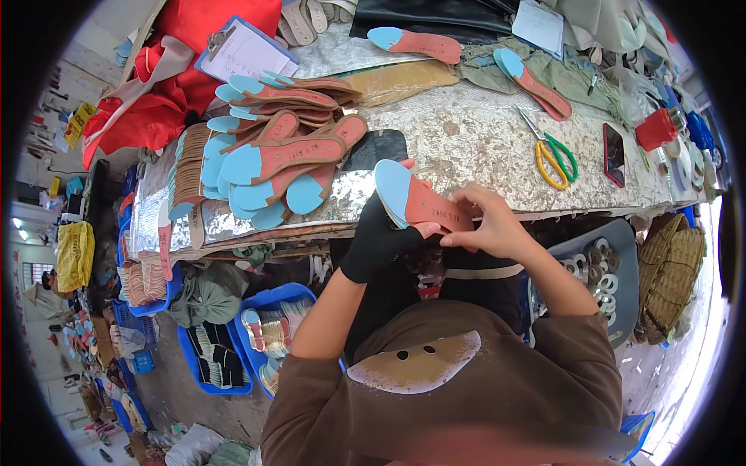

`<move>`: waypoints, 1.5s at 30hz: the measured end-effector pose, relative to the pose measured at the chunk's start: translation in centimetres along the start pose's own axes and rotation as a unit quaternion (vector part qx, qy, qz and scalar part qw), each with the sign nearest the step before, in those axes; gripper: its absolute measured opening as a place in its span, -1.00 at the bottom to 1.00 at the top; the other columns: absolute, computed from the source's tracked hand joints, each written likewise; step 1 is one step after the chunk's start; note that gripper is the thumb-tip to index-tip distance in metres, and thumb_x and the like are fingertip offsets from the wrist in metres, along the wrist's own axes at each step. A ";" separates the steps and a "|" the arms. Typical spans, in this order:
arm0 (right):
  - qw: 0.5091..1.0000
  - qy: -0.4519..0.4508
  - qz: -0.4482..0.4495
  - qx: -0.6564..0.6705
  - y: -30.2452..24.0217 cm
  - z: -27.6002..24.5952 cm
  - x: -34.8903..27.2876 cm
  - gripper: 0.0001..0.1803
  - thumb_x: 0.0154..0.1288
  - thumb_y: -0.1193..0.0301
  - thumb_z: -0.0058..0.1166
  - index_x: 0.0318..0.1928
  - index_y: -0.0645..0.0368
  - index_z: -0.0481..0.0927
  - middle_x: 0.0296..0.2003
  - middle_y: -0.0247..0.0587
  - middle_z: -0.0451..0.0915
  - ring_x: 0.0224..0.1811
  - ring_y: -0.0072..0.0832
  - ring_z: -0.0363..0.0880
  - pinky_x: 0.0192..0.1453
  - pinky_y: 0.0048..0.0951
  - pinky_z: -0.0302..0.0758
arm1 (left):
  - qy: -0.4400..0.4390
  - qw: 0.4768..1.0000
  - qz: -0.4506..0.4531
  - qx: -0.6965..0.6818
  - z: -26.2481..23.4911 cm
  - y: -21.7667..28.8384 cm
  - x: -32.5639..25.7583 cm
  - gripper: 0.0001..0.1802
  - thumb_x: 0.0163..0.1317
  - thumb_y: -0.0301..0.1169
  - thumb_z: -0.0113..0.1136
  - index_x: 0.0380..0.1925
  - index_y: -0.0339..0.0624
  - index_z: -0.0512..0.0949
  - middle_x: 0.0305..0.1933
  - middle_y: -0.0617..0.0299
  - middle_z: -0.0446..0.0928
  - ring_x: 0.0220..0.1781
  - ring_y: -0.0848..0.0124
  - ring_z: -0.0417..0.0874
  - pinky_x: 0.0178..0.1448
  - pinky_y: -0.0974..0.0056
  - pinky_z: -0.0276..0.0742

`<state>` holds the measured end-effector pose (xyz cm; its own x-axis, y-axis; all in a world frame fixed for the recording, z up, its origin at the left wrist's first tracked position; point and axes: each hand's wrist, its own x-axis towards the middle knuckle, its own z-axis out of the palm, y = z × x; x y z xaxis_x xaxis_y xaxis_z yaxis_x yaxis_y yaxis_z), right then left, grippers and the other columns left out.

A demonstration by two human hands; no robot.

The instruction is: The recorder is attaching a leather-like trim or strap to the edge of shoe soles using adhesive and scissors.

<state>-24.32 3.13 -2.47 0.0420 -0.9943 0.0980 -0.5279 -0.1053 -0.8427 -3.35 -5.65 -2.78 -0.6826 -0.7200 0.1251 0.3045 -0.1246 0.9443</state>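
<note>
In front of my chest, over the table's near edge, I hold a shoe insole (423, 203) with a light-blue toe and a salmon-red heel. My left hand (376, 239), in a black fingerless glove, is wrapped round its middle from below, thumb on top. At the heel end, the bare fingers of my right hand (488, 221) are closed on the edge. Whether more than one insole is in the grip I cannot tell. To the left lies a loose heap of similar insoles (291, 159), beside a tightly stacked row of insoles (189, 167).
The worn table (466, 132) bears scissors (553, 159) with green and yellow handles, a phone (614, 155), a red container (657, 130) and a clipboard (247, 54). Single insoles (416, 45) lie at the back. Below stand blue baskets (280, 299) and a grey bin (622, 264) of rings.
</note>
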 end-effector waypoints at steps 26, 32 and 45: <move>0.969 0.110 -0.118 -0.187 3.1 -8.2 3.3 -0.68 0.25 0.40 0.22 0.00 0.22 0.59 -0.23 -0.16 0.60 -0.19 -0.27 0.56 -0.05 -0.36 0.48 | 0.361 0.850 0.187 0.336 0.0 -4.1 0.8 0.02 0.11 -0.39 0.41 0.44 -0.34 -0.06 0.46 -0.11 0.12 0.48 0.15 0.17 0.52 0.11 0.03; 0.970 -0.068 -0.051 -0.226 3.6 -1.0 -9.6 -0.67 0.02 0.48 0.31 -0.15 0.17 0.57 -0.38 -0.18 0.51 -0.23 -0.18 0.54 -0.05 -0.17 0.46 | 0.014 0.879 0.245 0.409 -0.6 -1.9 -6.9 -0.44 0.12 -0.30 0.37 0.11 -0.26 0.46 0.18 -0.13 0.42 0.16 0.05 0.46 0.23 0.07 0.36; 0.990 -0.045 0.123 -0.049 6.0 -2.6 -11.6 -0.73 0.04 0.47 0.35 -0.38 0.27 0.48 -0.54 -0.20 0.44 -0.43 -0.30 0.45 -0.29 -0.35 0.39 | -0.226 0.951 -0.155 0.141 4.4 -14.7 -5.0 -0.75 0.21 -0.39 0.32 -0.15 -0.20 0.53 -0.30 0.28 0.47 -0.26 0.46 0.52 -0.16 0.31 0.45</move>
<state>-30.20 14.04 -7.29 -0.0242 -0.9876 -0.1553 -0.6110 0.1375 -0.7796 -7.38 2.80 -15.93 -0.9460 -0.3033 -0.1147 -0.1049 -0.0483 0.9933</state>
